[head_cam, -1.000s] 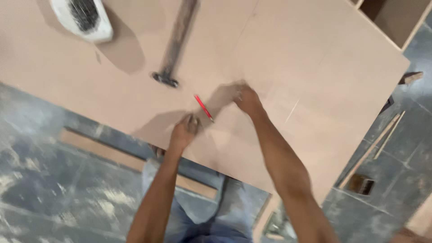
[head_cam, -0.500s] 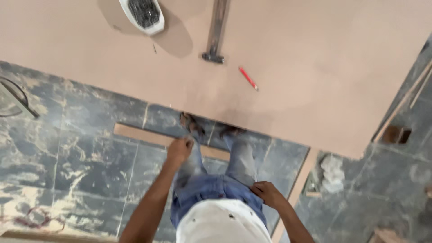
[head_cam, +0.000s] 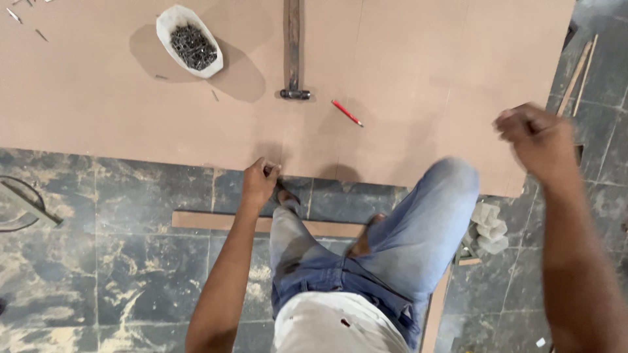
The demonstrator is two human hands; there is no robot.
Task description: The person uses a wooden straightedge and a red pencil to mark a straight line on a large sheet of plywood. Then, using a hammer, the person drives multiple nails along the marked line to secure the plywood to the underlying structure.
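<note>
I see left hand [head_cam: 260,182] pinching board [head_cam: 405,59] edge; right hand [head_cam: 538,138] fisted, raised, blurred, empty as far as visible; hammer [head_cam: 292,49], pencil [head_cam: 347,112] beyond.

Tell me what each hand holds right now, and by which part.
The left hand grips the near edge of the large brown board, fingers curled over it. The right hand is a raised, blurred fist; nothing visible in it.

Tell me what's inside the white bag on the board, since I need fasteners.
The open white bag on the large brown fibreboard sheet holds a heap of small dark nails. Only the top layer shows; whatever lies beneath the pile is covered.
</note>
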